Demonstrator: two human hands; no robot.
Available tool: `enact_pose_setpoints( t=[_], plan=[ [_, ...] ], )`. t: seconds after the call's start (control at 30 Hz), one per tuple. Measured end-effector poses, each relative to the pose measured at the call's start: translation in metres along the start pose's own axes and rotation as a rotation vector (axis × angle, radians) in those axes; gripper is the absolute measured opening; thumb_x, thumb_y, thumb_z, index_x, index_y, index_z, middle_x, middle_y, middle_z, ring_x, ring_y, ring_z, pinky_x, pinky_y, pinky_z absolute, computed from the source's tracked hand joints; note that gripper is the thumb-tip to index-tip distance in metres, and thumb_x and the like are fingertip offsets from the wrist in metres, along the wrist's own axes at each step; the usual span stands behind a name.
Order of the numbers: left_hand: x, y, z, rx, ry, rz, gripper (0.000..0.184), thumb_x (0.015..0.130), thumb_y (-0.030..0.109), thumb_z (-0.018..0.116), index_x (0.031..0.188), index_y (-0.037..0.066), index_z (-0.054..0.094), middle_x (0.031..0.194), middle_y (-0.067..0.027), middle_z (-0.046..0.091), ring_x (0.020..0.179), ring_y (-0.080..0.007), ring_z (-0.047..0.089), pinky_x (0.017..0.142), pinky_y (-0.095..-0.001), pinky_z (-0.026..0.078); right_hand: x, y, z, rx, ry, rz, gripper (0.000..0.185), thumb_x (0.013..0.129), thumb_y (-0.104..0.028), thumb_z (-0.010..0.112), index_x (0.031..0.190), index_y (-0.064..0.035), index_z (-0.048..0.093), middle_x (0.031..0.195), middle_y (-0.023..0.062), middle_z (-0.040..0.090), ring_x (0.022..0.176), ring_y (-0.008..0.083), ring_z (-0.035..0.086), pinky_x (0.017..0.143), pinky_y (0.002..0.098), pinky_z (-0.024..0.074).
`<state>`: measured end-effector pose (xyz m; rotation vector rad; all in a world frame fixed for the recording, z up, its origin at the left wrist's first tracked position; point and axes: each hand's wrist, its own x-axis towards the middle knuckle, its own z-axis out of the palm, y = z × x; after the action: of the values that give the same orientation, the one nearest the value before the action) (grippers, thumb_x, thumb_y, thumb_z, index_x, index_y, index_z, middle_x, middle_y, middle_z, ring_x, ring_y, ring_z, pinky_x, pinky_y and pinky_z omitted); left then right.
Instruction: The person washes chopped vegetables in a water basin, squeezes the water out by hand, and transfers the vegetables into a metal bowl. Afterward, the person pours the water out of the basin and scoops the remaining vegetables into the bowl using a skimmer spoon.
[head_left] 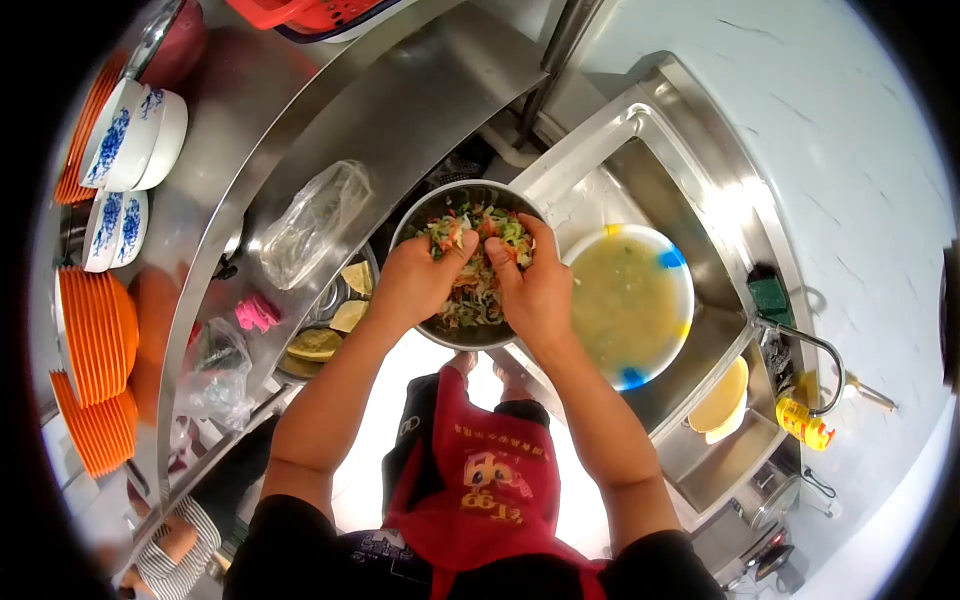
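A round metal bowl (400, 232) is in front of me, with chopped vegetables (470, 300) in green, red and pale shreds inside. My left hand (425, 280) is in the bowl at its left side, fingers curled under a clump of the vegetables with the thumb on top. On the right, my right hand (532, 285) grips another clump in the same way, its thumb pointing inward. Most fingers of both hands are hidden beneath the food. Beside the bowl, a white basin (628, 310) of cloudy greenish liquid stands in the sink.
The steel sink (700, 290) lies to the right, with a yellow bowl (722, 395), a faucet (835, 350) and a yellow bottle (803, 424). On the left steel shelves hold plastic bags (318, 225), orange plates (100, 320) and blue-white bowls (140, 135). Another person (180, 545) is at lower left.
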<state>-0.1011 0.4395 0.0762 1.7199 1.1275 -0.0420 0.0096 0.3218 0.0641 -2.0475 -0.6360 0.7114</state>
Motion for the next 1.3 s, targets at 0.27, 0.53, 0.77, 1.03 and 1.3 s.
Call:
enact_pose_setpoints(
  t=[0.27, 0.53, 0.77, 1.03, 1.3],
  plan=[
    [0.013, -0.038, 0.013, -0.009, 0.042, 0.223, 0.038, 0.087, 0.023, 0.065, 0.113, -0.003, 0.059, 0.102, -0.0251, 0.066, 0.096, -0.0376, 0.064, 0.081, -0.0398, 0.049, -0.007, 0.024, -0.001, -0.065, -0.105, -0.236, 0.064, 0.084, -0.023, 0.071, 0.136, -0.0059, 0.039, 0.093, 0.0236, 0.068, 0.087, 0.0374, 0.067, 0.073, 0.0423, 0.0539],
    [-0.002, -0.018, 0.009, 0.064, 0.019, 0.173, 0.036, 0.085, 0.013, 0.065, 0.117, -0.001, 0.058, 0.108, -0.0251, 0.063, 0.1, -0.0375, 0.062, 0.084, -0.0419, 0.05, -0.016, -0.019, -0.006, -0.159, -0.069, 0.097, 0.055, 0.079, -0.006, 0.067, 0.13, -0.008, 0.047, 0.097, 0.0236, 0.066, 0.087, 0.0418, 0.065, 0.075, 0.0434, 0.0525],
    [-0.015, -0.021, 0.004, 0.284, 0.155, 0.365, 0.036, 0.088, 0.007, 0.059, 0.124, 0.006, 0.057, 0.125, -0.022, 0.057, 0.111, -0.0354, 0.059, 0.091, -0.0407, 0.048, -0.018, 0.022, -0.007, -0.245, -0.052, -0.175, 0.04, 0.078, -0.004, 0.064, 0.117, -0.0064, 0.057, 0.102, 0.0186, 0.06, 0.085, 0.0392, 0.062, 0.072, 0.0451, 0.0521],
    [-0.011, -0.034, 0.034, 0.542, 0.013, 0.489, 0.041, 0.083, 0.005, 0.064, 0.123, 0.003, 0.058, 0.136, -0.0219, 0.047, 0.127, -0.0412, 0.042, 0.104, -0.0444, 0.039, -0.02, 0.032, 0.013, -0.481, -0.18, -0.065, 0.033, 0.078, -0.012, 0.068, 0.108, -0.0035, 0.058, 0.097, 0.0206, 0.062, 0.082, 0.0406, 0.064, 0.07, 0.0464, 0.0534],
    [-0.028, -0.01, 0.023, 0.534, 0.115, 0.515, 0.034, 0.084, 0.005, 0.062, 0.118, 0.003, 0.06, 0.134, -0.0226, 0.048, 0.121, -0.0407, 0.048, 0.1, -0.0448, 0.042, -0.033, 0.005, -0.008, -0.518, -0.206, -0.19, 0.033, 0.077, -0.008, 0.066, 0.108, -0.0037, 0.056, 0.096, 0.0207, 0.061, 0.082, 0.0408, 0.064, 0.068, 0.0485, 0.053]
  ],
)
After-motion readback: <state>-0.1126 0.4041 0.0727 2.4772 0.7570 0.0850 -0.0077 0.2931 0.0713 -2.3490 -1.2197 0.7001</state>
